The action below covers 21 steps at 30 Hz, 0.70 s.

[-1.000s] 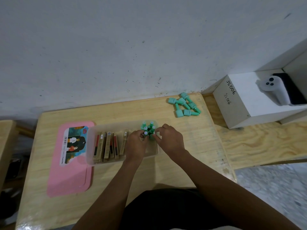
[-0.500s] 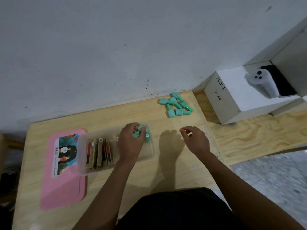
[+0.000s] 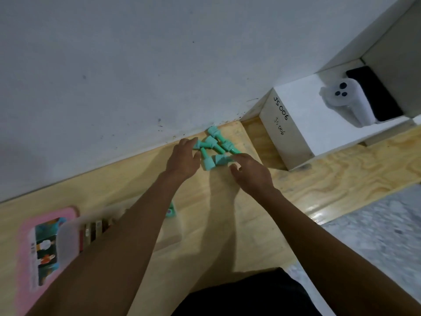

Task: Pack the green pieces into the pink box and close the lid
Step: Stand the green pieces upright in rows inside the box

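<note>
Several loose green pieces [image 3: 215, 148] lie in a pile on the wooden table by the wall. My left hand [image 3: 184, 158] rests at the pile's left side, its fingertips touching a piece, fingers apart. On the pile's right side is my right hand [image 3: 250, 173], fingers spread over a piece at its near edge, with nothing gripped. The clear box [image 3: 68, 238] lies at lower left, partly hidden by my left forearm; it holds brown pieces and a few green pieces [image 3: 170, 212]. Left of the box, the pink lid [image 3: 28, 247] lies flat on the table.
A white box [image 3: 303, 133] marked JS006 stands right of the pile, with a white controller [image 3: 348, 103] and a black device [image 3: 373, 92] on top. The wall runs just behind the pile. Grey floor shows at the right.
Both hands have left the box and reached up to the loose green pile by the wall. The view has swung so the box sits lower left.
</note>
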Motion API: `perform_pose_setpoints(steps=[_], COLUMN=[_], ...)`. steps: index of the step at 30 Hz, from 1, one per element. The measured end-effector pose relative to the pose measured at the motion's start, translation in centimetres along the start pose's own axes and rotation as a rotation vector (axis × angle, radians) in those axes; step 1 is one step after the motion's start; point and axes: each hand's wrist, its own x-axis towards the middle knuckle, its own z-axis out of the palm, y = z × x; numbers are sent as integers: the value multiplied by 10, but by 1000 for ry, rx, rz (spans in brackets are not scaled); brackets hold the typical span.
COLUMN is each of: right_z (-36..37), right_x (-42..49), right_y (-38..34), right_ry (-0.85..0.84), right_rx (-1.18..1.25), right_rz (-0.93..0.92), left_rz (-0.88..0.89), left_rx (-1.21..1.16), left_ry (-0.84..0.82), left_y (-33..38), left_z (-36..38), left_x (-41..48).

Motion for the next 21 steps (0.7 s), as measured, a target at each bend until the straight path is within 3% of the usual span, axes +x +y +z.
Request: perform_pose_setpoints(steps=[4, 7, 11, 16, 21], right_z=[0, 3, 2, -4, -12], right_x=[24, 32, 33, 28, 20], right_y=[-2, 1, 4, 7, 8], right_ry=[-55, -86, -124, -190, -120], right_rx=[-92, -212, -202, 12, 355], right_rz=[-75, -95, -72, 4, 73], left_rz=[54, 109, 126, 38, -37], left_rx=[189, 290, 254, 47, -151], left_ry=[-143, -138, -139, -78, 85], left_y=[-6, -4, 0, -1, 7], left_z=[8, 6, 2, -4, -23], left_x=[28, 36, 42, 39, 14])
